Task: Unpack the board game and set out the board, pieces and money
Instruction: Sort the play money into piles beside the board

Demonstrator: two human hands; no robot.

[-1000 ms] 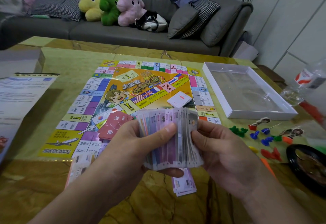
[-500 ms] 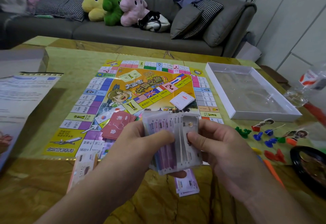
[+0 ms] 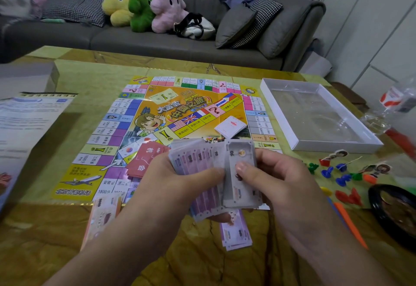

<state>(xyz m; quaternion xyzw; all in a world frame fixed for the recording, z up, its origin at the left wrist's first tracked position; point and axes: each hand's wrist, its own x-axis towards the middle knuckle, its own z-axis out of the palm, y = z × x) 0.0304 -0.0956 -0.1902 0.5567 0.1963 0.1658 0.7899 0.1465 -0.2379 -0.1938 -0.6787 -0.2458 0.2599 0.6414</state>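
1. Held above the near edge of the table (image 3: 56,240), in front of the board (image 3: 189,114): a fanned wad of paper money (image 3: 202,173).
2. Left hand (image 3: 171,184) wrapped round the wad, thumb pressed flat across the purple notes, fingers curled beneath.
3. Right hand (image 3: 276,179) pinching the frontmost grey note (image 3: 240,173), thumb on its face, fingers behind.
4. Already sorted, by the look of it: one small pile of notes (image 3: 236,229) on the table below the hands, another (image 3: 101,216) to the left.
5. Likely very light, thin, limp and slick; prone to sliding, clinging together or creasing.
6. Best taken by one short edge and peeled sideways, with the thumb pinning the rest.
7. Off to the right: coloured pawns (image 3: 342,175) beside the empty box tray (image 3: 281,114); red cards (image 3: 144,159) lying on the board.
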